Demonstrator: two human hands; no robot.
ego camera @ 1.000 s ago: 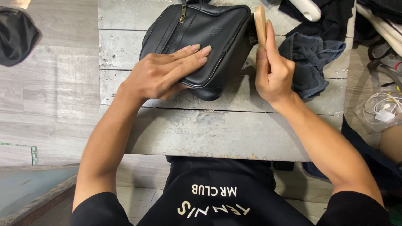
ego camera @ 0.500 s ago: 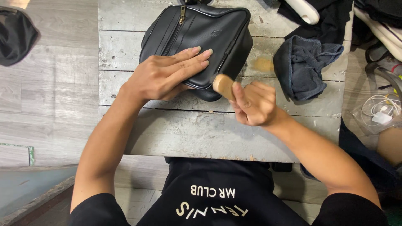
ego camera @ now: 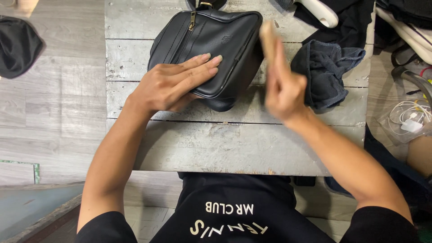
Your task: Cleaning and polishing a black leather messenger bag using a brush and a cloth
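— Where is the black leather bag (ego camera: 216, 42) lying right now?

— It is lying on its side on the grey wooden table (ego camera: 225, 144), towards the far edge, with its zip running along the left part of the upper face.

— And what is the left hand (ego camera: 173, 85) doing?

— It is pressing flat on the near half of the bag, fingers stretched out and close together, palm down. It is gripping nothing, only resting on the leather.

— The right hand (ego camera: 283, 92)?

— It is hovering just beside the bag's right end, blurred by motion. It is closing round a pale wooden brush (ego camera: 268, 38), whose top is sticking up past the fingers next to the bag's far right corner. Whether the brush is touching the leather, I cannot tell.

— Anything close by?

— A dark blue cloth (ego camera: 326, 72) is lying crumpled on the table just right of that hand.
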